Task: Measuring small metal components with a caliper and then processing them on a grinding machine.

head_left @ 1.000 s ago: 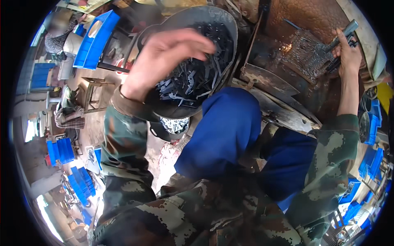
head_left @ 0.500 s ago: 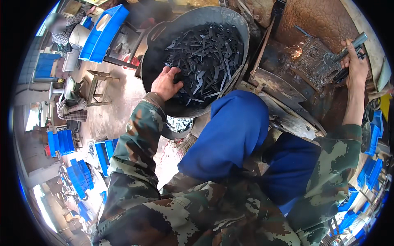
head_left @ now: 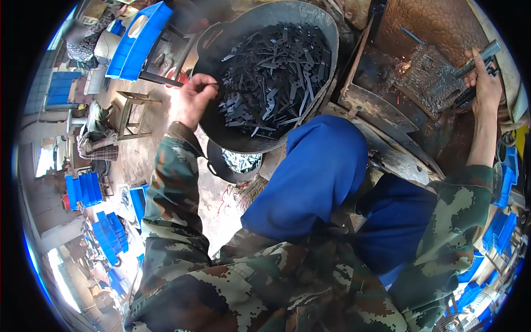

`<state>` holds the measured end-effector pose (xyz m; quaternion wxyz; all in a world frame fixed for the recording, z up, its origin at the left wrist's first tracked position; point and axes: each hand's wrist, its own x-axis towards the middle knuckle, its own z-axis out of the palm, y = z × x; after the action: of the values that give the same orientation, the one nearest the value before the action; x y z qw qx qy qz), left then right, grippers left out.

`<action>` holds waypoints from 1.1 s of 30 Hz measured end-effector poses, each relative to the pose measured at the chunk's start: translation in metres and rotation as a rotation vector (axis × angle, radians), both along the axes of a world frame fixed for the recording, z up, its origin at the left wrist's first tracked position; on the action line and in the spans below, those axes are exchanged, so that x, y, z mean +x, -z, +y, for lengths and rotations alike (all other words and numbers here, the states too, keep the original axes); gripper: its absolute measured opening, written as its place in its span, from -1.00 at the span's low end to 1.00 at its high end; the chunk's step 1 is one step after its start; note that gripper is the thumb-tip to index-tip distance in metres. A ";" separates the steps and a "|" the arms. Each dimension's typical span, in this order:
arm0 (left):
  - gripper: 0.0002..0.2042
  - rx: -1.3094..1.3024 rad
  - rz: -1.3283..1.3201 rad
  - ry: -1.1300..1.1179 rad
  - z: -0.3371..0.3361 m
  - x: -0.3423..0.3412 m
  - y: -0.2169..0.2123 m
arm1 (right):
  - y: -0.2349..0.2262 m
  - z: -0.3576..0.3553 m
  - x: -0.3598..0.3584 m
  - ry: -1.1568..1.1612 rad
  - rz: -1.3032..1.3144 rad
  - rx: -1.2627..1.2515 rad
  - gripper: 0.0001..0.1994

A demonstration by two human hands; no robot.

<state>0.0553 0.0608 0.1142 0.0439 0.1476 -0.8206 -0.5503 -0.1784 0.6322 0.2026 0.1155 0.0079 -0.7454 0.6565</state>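
Note:
A large black tub [head_left: 265, 145] stands ahead of my knees, heaped with flat dark metal pieces [head_left: 276, 77], some notched like small blades. My left hand [head_left: 194, 100] is over the tub's left rim, thumb and fingers pinched together. Whatever is between the fingertips is lost against the dark tub. At the far right, my right hand [head_left: 484, 80] is wrapped round a grey metal handle [head_left: 488, 52]. The handle meets a grime-crusted metal block [head_left: 428, 77] in a brown, dirty machine enclosure [head_left: 442, 22]. A few sparks glow at the block's left edge.
Below the tub sits a smaller black bucket [head_left: 221, 166] with shiny silver pieces. A wooden stool [head_left: 130, 113] and blue bins [head_left: 133, 50] are on the left, with more blue bins at far right. Another person [head_left: 83, 44] is at the upper left.
My left hand has come up off the metal pieces and back to the left, over the tub's rim, its fingers now pinched. My right hand keeps its grip; the sparks are fainter.

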 end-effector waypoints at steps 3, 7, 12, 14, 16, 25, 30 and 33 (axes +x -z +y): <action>-0.92 0.501 0.197 -0.022 0.010 -0.003 -0.025 | 0.001 0.003 0.000 0.000 0.004 0.006 -0.70; -0.89 0.755 0.277 -0.123 0.025 -0.009 -0.035 | -0.002 -0.001 0.003 0.020 0.005 0.040 -0.73; -0.81 0.204 0.082 0.091 0.030 -0.011 -0.009 | -0.002 0.000 0.003 0.004 0.004 0.016 -0.72; -0.75 -0.201 0.265 0.381 0.041 -0.015 0.016 | -0.002 -0.002 0.003 0.008 0.001 0.022 -0.71; -0.66 -0.623 0.058 0.539 0.049 -0.016 0.012 | -0.002 -0.003 0.004 0.016 -0.004 0.031 -0.70; -0.55 -0.868 -0.156 0.652 0.043 -0.015 0.029 | -0.005 -0.001 0.005 0.018 -0.003 0.050 -0.66; -0.65 -0.858 -0.098 0.666 0.038 -0.017 0.023 | -0.001 -0.004 0.003 0.015 -0.020 0.009 -0.70; -0.70 -0.793 0.016 0.596 0.033 -0.021 0.023 | -0.004 -0.002 0.005 0.021 -0.014 0.013 -0.70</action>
<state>0.0338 0.0937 0.0916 -0.0562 -0.1255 -0.9730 -0.1854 -0.1733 0.6298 0.2069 0.1172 -0.0038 -0.7504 0.6505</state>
